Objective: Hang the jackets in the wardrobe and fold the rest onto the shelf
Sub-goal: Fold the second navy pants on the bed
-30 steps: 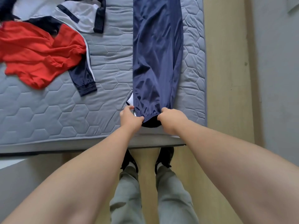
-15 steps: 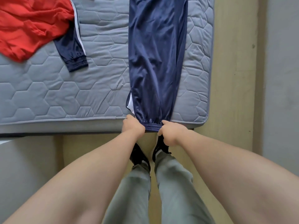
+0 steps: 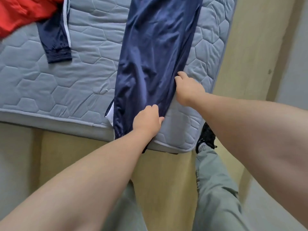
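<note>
Navy track pants (image 3: 155,52) lie lengthwise on the grey quilted mattress (image 3: 66,90), their cuffs hanging over its near edge. A white panel shows at their left hem. My left hand (image 3: 147,120) sits low on the pants' right edge near the cuff, fingers curled on the fabric and thumb out toward the mattress. Higher up the same edge, my right hand (image 3: 188,88) has its fingertips curled into the fabric. A red garment (image 3: 21,12) and a navy jacket sleeve (image 3: 56,39) with a white stripe lie at the upper left.
The mattress corner (image 3: 191,145) is just right of my hands. Wooden floor (image 3: 250,47) runs along the right, with a grey wall beyond it. My legs in grey-green trousers and one black shoe (image 3: 205,137) stand by the corner.
Both hands have left the pants' cuff and moved to the right side edge, the right hand further up. My view has tilted and shifted toward the mattress corner.
</note>
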